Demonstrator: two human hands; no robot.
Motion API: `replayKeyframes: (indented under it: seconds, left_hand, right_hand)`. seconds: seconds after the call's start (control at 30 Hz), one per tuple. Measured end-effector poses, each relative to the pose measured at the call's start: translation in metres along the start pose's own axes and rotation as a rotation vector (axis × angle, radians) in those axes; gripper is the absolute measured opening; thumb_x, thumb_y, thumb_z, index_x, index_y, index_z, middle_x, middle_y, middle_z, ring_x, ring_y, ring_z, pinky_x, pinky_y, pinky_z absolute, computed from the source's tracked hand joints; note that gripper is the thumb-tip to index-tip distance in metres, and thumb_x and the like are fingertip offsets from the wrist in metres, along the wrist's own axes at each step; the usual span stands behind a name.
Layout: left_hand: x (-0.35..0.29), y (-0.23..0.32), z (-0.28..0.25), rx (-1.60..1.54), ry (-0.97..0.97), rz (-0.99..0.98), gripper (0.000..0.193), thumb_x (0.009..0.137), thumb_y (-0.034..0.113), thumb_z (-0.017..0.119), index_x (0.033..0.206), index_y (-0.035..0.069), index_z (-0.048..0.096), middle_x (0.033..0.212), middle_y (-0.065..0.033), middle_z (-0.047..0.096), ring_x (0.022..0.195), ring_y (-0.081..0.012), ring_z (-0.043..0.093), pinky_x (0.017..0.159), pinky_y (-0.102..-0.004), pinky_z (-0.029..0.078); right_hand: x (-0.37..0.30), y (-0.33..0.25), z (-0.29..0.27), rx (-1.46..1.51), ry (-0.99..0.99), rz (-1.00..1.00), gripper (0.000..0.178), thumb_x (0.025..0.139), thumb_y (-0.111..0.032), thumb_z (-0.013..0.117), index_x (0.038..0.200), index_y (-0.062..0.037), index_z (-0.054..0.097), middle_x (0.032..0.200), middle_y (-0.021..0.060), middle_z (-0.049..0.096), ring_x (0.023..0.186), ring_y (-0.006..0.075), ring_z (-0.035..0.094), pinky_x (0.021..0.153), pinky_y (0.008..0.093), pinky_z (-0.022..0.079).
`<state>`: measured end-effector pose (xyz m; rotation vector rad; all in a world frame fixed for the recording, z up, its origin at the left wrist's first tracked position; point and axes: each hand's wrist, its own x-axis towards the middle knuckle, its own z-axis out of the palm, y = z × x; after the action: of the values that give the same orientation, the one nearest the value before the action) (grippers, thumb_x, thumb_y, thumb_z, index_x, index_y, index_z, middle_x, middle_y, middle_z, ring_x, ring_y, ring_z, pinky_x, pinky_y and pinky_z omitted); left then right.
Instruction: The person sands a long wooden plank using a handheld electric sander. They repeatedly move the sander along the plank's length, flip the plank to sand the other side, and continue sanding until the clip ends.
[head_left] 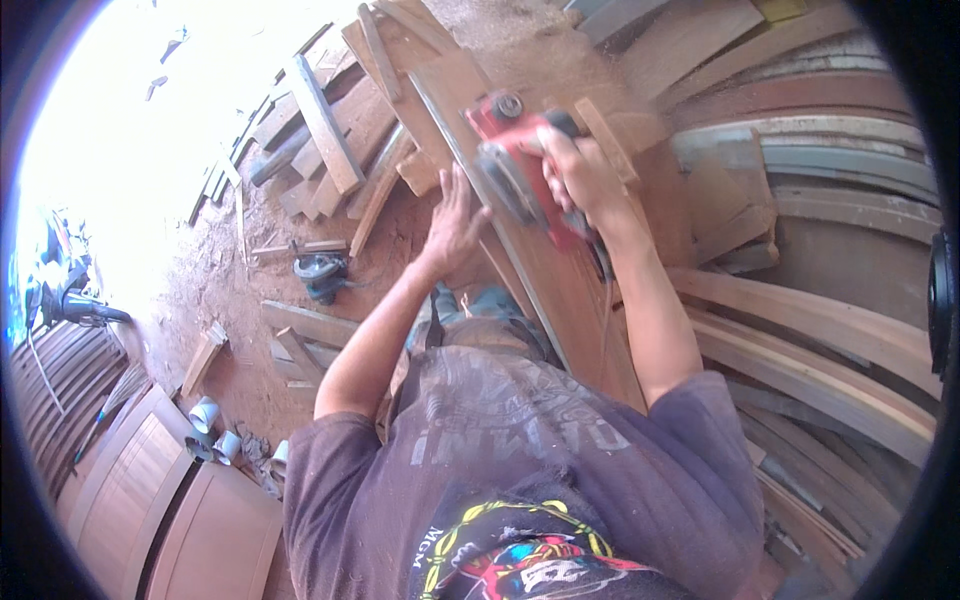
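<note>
My right hand (580,172) is wrapped round the handle of a red electric planer (510,165), slightly blurred. The planer is tilted over a long wooden board (560,290), its flat side facing left; whether it touches the wood I cannot tell. A cord runs down from its rear end. My left hand (457,222) is at the board's left edge, fingers stretched out and holding nothing. The board lies lengthwise ahead of me, on or against another wide plank (400,85).
Offcuts (325,130) lie scattered on the dusty ground at the left, near a small dark teal power tool (322,275). Long planks (800,320) are stacked along the right. Wooden panels (215,530) and several white cylinders (204,414) are at the lower left.
</note>
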<state>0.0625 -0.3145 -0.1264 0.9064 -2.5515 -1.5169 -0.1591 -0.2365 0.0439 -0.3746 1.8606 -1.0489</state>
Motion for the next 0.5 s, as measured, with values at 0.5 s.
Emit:
replayKeyframes:
  seconds: [0.5]
  left_hand:
    - [-0.004, -0.003, -0.060, -0.124, 0.023, 0.065, 0.093, 0.096, 0.027, 0.076, 0.169, 0.005, 0.022, 0.174, -0.0278, 0.020, 0.162, -0.0403, 0.022, 0.125, -0.0553, 0.031]
  right_hand:
    - [0.024, -0.012, 0.017, -0.035, -0.003, -0.030, 0.057, 0.106, -0.058, 0.053, 0.086, -0.0060, 0.069, 0.063, -0.0024, 0.053, 0.045, 0.0086, 0.047, 0.043, 0.0284, 0.038]
